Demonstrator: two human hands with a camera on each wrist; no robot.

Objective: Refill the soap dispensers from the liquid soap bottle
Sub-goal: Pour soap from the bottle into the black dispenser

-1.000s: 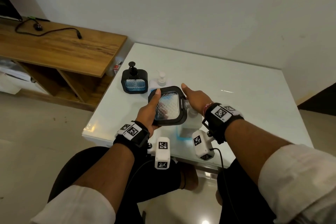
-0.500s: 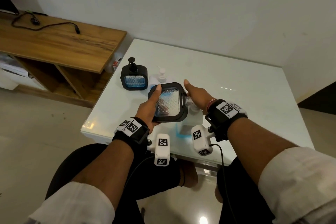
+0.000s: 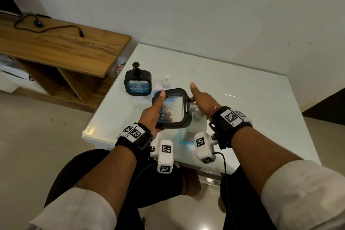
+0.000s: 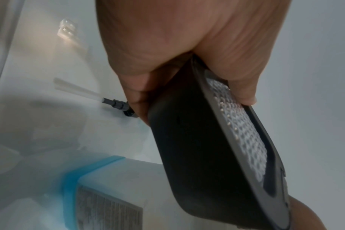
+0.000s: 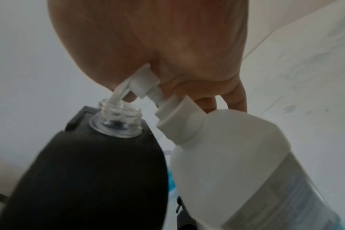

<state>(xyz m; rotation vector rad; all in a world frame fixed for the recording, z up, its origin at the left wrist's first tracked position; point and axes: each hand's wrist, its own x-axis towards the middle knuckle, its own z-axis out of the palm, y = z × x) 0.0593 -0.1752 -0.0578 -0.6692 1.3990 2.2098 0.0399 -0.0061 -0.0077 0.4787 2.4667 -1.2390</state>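
My left hand (image 3: 154, 112) grips a black square soap dispenser (image 3: 170, 110) with a textured clear window, tilted above the table's near edge. Its pump is off and its glass neck (image 5: 118, 118) stands open. The white liquid soap bottle (image 3: 197, 125) stands upright right beside it. The palm of my right hand (image 3: 201, 101) presses down on the bottle's pump head (image 5: 145, 84), thumb stretched out. The clear spout reaches into the glass neck. In the left wrist view my left hand (image 4: 177, 54) wraps the dispenser (image 4: 197, 155) beside the blue-banded bottle (image 4: 100, 194).
A second black dispenser (image 3: 137, 84) with its pump on and blue liquid inside stands further back, next to a small white pump bottle (image 3: 165, 81). A loose black pump with its tube (image 4: 112, 104) lies on the white table (image 3: 233, 99). A wooden cabinet (image 3: 56, 46) stands left.
Only my head has shifted a little. Both hands, the dispenser and the bottle keep their places.
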